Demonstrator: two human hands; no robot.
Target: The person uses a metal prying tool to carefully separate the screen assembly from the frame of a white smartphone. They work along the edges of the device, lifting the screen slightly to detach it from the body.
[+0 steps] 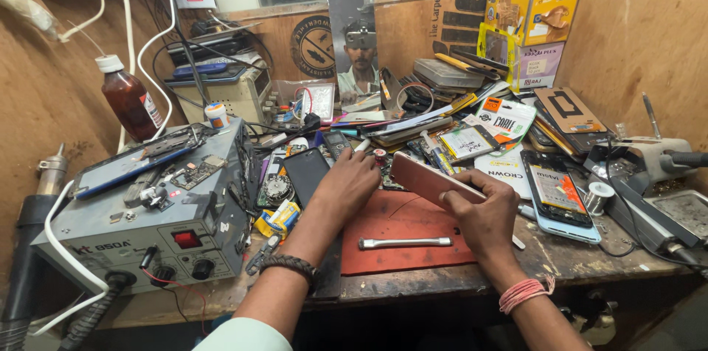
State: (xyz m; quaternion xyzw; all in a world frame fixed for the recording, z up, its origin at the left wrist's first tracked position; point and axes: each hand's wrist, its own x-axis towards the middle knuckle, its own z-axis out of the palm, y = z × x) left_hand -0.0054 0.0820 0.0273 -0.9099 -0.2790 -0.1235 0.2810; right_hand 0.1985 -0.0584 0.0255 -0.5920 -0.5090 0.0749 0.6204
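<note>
Worktop [575, 259]: cluttered wooden bench, walls close on both sides.

Grey rework station [140, 229] fills the left end, front face at the front edge. A blue-framed phone chassis [136, 159] and a small circuit board [195, 172] lie on its top.

Red mat [402, 237] at front centre, running almost to the front edge. Metal bar tool [405, 242] lies flat on it, parallel to the front edge, untouched.

Right hand [483, 218] over the mat's right edge, fingers wrapped around the lower end of a rose-gold phone [428, 180]. Phone is tilted, its upper end pointing toward the back left, held just above the mat's back edge. Pink band on that wrist.

Left hand [350, 185] just behind the mat's back-left corner, palm down, fingers curled into the pile of small parts there. Probably touching something, but fingertips are hidden, so can't tell what or whether it's gripped. Dark braided band on that wrist.

Black phone [304, 172] lies just left of the left hand. Phone with a lit colourful screen [557, 192] sits right of the right hand, toward the right end. Brown bottle [130, 100] stands at the back left corner.
</note>
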